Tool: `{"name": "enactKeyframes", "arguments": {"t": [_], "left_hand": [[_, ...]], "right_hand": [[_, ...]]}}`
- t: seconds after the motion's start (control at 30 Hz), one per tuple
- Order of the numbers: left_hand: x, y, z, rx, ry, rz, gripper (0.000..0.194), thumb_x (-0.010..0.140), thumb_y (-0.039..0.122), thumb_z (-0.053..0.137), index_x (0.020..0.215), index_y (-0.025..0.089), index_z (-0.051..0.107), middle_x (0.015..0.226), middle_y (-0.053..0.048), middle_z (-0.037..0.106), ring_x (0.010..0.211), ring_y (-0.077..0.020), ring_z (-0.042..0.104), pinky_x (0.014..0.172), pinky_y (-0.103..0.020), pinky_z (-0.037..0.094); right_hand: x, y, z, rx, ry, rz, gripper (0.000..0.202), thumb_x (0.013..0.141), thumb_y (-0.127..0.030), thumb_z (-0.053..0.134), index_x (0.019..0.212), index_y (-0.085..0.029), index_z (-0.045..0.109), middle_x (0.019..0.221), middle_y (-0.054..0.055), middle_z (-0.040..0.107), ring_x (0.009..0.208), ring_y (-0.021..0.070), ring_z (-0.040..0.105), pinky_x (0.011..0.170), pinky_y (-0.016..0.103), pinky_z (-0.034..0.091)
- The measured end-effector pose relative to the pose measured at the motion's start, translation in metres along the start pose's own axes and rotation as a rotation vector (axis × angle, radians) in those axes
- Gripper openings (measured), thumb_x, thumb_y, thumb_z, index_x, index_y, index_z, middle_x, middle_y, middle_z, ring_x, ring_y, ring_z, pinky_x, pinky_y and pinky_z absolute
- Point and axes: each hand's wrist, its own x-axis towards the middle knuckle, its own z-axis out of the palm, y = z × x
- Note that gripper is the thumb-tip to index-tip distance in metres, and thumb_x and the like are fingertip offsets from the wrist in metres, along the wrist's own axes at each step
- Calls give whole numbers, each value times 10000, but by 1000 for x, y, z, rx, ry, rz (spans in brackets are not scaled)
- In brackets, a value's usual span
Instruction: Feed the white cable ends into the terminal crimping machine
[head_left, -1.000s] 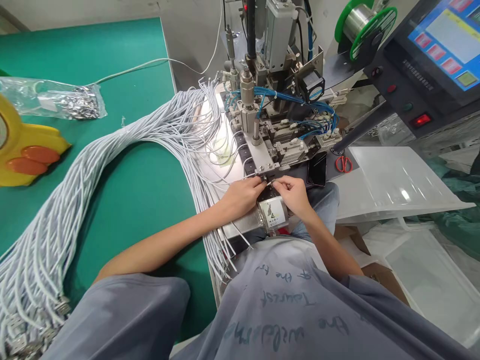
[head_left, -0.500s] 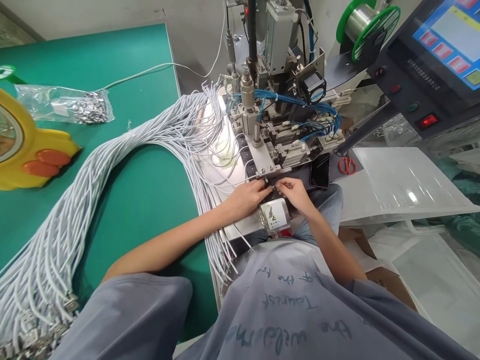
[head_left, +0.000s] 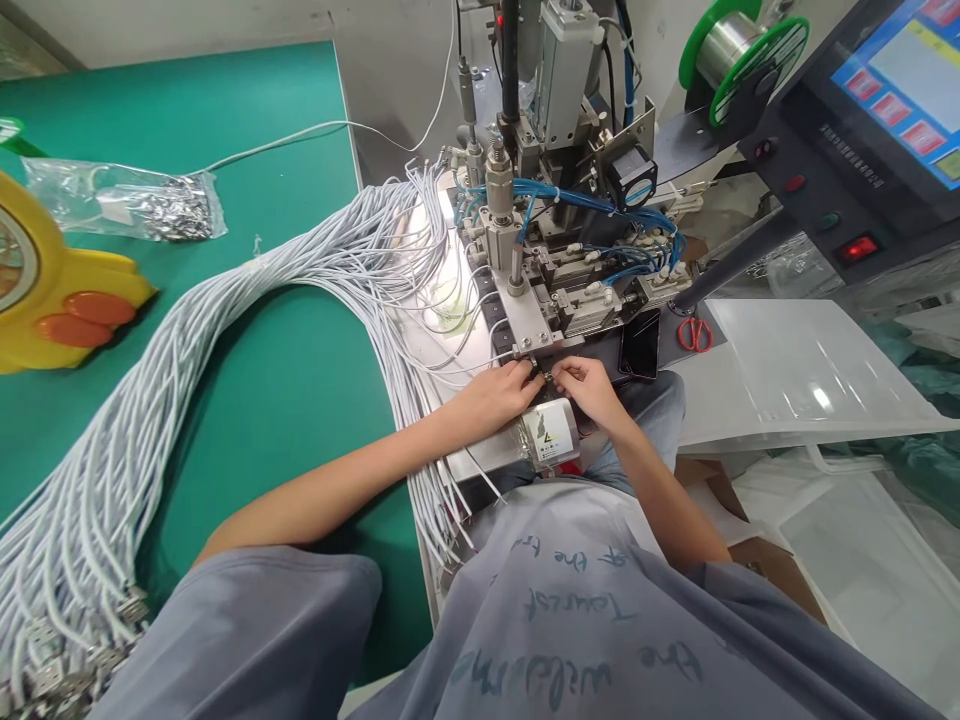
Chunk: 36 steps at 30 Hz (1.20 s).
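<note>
My left hand (head_left: 504, 398) is at the front edge of the metal machine (head_left: 531, 318), its fingers bent and pressed together at a small part too tiny to make out. Close beside it, my right hand (head_left: 589, 388) pinches at the same spot, its fingertips almost touching the left ones. Just below both hands sits a small pack with a white label (head_left: 550, 432). A thick bundle of white cables (head_left: 247, 290) runs from the left up to the machine, and a few single cables reach toward my left hand.
On the green mat (head_left: 300, 400) lie a plastic bag of metal parts (head_left: 176, 208) and a yellow object (head_left: 82, 310). Right of the machine are a black phone (head_left: 640, 345), red scissors (head_left: 694, 335) and a white sheet (head_left: 810, 370). A control panel (head_left: 855, 140) and wire spool (head_left: 731, 50) stand above.
The whole view has shifted slightly. Both hands stay at the same place on the machine, with hardly any movement of the fingers.
</note>
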Motion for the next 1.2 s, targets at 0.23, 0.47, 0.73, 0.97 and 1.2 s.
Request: {"name": "enactKeyframes", "arguments": {"t": [0.23,0.47,0.73,0.97,1.2], "left_hand": [[2,2,-7,51,-75,9,355,900,59,305,1146,49,560,883,-136,563,768,-215,582,598,-314,485],[-1,4,-8,12,-33,-24,276,866,71,404,1029,65,626,860,-125,585,794,-219,574,617,-319,467],[-9,5,-19,-74,-100,-184,134,775,70,523,703,120,624,770,-99,584,768,-218,539,533,-295,387],[-7,4,-25,17,-206,-377,205,844,99,426,942,85,605,795,-119,593,717,-239,586,476,-288,329],[-3,0,-22,-26,-144,-458,218,867,147,405,898,97,614,712,-100,618,598,-212,598,461,-270,290]], "right_hand": [[2,6,5,25,28,47,213,627,-377,582,620,-168,539,523,-40,468,488,76,388,478,226,297],[1,18,8,63,-87,-50,265,749,-396,494,597,-198,405,498,-65,317,475,73,291,473,219,244],[4,22,0,-93,66,-174,254,800,-347,460,606,-199,391,550,-49,319,526,85,304,498,217,259],[-65,-9,5,-285,316,-296,240,869,-312,433,675,-184,494,565,-39,431,511,77,375,506,210,301],[-114,1,67,-536,-364,-151,112,795,-213,549,858,-192,638,784,25,704,705,137,634,667,237,449]]}}
